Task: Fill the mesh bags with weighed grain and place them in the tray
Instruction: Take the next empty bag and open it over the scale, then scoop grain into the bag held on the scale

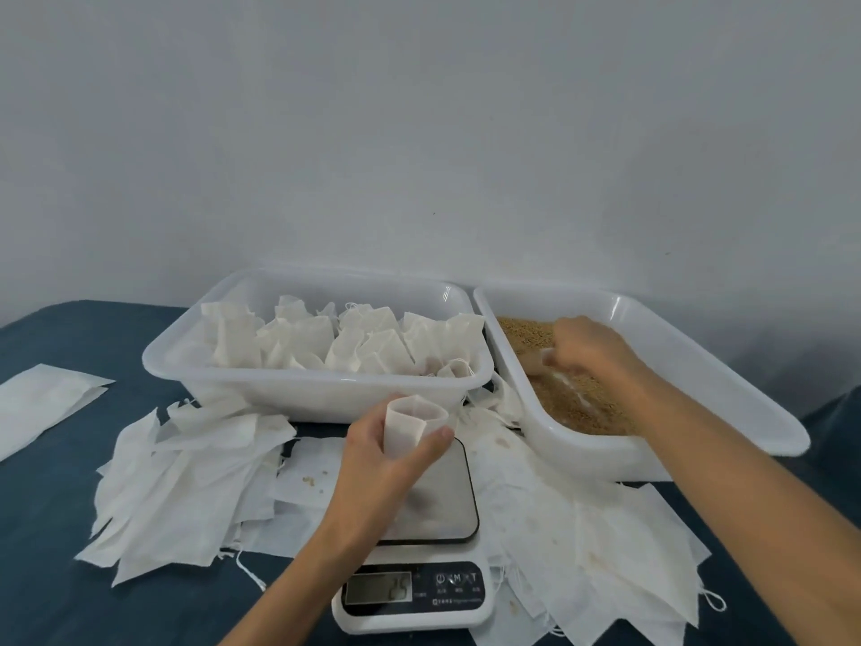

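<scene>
Digital kitchen scale [414, 585] sat nearest, at the table's front edge; display lit, reading too blurred to trust. Its steel platform [442, 501] was partly covered by the left hand [386, 463]. Left hand gripped an empty mesh bag [410, 426] upright over the platform's far end, fingers and thumb curled round it, mouth held open; whether the bag touched the platform could not be told. Loose flat empty bags lay in heaps on the dark blue cloth [51, 529]: left pile [186, 477] beside the scale, right pile [605, 543] spreading under the grain tray's near corner. A few stray grains [307, 481] lay on the sheets left of the scale. One separate white sheet [42, 398] lay apart at far left.

Behind the scale, left white tray [321, 394] held filled, tied bags [345, 342] standing packed together. Right white tray [652, 454], touching it, held loose brown grain [573, 403]. Right hand [587, 352] was down in the grain, fingers curled round a small pale scoop-like object [540, 359]; object's identity unclear. Plain pale wall [419, 132] behind.
</scene>
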Available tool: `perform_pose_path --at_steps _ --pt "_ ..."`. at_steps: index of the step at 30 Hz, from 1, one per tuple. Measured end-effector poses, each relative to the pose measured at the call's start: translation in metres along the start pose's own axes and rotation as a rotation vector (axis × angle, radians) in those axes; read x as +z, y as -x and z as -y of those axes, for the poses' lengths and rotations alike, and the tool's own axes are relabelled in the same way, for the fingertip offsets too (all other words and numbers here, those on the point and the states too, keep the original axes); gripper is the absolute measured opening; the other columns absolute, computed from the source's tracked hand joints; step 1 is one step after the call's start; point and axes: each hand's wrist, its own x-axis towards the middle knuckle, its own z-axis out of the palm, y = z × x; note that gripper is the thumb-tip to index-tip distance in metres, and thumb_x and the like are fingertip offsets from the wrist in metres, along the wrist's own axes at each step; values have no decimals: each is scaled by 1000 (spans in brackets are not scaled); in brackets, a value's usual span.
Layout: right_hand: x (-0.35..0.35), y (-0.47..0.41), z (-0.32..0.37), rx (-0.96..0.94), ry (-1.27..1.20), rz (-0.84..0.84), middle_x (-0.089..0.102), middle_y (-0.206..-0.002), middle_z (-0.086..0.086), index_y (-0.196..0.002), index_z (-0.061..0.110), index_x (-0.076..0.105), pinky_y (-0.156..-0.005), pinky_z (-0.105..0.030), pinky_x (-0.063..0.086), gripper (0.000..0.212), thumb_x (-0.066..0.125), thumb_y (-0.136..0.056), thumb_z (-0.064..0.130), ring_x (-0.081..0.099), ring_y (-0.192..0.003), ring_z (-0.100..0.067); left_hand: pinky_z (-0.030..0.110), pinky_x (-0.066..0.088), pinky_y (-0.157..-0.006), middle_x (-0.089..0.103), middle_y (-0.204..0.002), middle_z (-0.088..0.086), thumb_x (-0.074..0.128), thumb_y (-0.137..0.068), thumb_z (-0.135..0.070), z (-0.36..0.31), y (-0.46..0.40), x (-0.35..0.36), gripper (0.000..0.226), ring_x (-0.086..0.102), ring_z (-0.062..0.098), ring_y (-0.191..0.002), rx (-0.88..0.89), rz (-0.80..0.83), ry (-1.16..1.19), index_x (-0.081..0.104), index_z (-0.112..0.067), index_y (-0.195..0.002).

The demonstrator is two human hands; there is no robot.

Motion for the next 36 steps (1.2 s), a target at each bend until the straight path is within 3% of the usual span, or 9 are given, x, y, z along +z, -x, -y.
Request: perform_pose_path --at_steps 3,8,11,15,18,21,27,33,36 --pt "14 -12 20 24 -106 23 67 -83 -6 -84 7 63 -70 -35 58 22 67 -93 28 65 -72 -19 21 55 -64 73 -82 -4 83 -80 -35 1 -2 -2 15 66 5 -72 -3 -1 11 76 -29 -92" --pt "22 -16 8 62 -234 -39 63 -89 -1 -88 8 61 -64 -28 46 13 68 -92 18 59 -74 -17 20 52 -63 71 -81 -4 84 -78 -31 1 -2 -2 19 63 6 -72 -2 2 13 74 -30 -94" --pt "18 -8 -14 122 -199 -122 60 -74 -6 -73 5 56 -53 -29 45 21 63 -93 7 59 -64 -20 22 55 -64 72 -86 1 84 -77 -30 1 -2 -2 22 65 8 -74 6 -2 18 72 -31 -95" --pt "2 20 -41 164 -18 -160 52 -71 -5 -68 10 49 -72 -36 44 29 66 -92 13 57 -75 -26 24 58 -65 74 -92 5 89 -82 -20 -1 0 -1 26 68 11 -78 2 5 25 72 -32 -97" --pt "-3 38 -60 169 135 -198 46 -68 -1 -68 11 47 -75 -35 39 30 63 -94 17 51 -75 -25 24 58 -65 74 -92 6 86 -85 -15 0 1 -1 25 68 11 -77 13 -1 9 72 -31 -98" --pt "-3 46 -81 186 -33 -129 55 -73 -4 -84 6 63 -68 -33 46 12 68 -93 13 57 -75 -24 24 57 -66 74 -93 5 88 -83 -19 -2 2 0 25 69 13 -79 19 9 19 72 -30 -98" --pt "11 61 -104 72 -572 -50 70 -101 1 -84 23 67 -90 -33 48 11 73 -92 19 65 -101 -19 21 53 -68 75 -96 0 84 -75 -31 -7 -8 4 30 68 12 -82 22 18 63 72 -22 -101" --pt "-4 81 -98 -107 -637 -114 70 -101 13 -90 29 67 -107 -42 45 10 73 -90 21 63 -114 -16 24 53 -65 74 -87 -6 84 -74 -31 -1 -23 15 30 68 9 -77 -7 71 43 72 -27 -101" --pt "-21 97 -82 -304 -798 -90 74 -108 7 -97 25 72 -109 -35 45 11 73 -90 16 65 -114 -10 33 57 -69 75 -92 -3 82 -77 -33 5 -23 14 29 71 19 -83 9 77 -1 71 -29 -103"
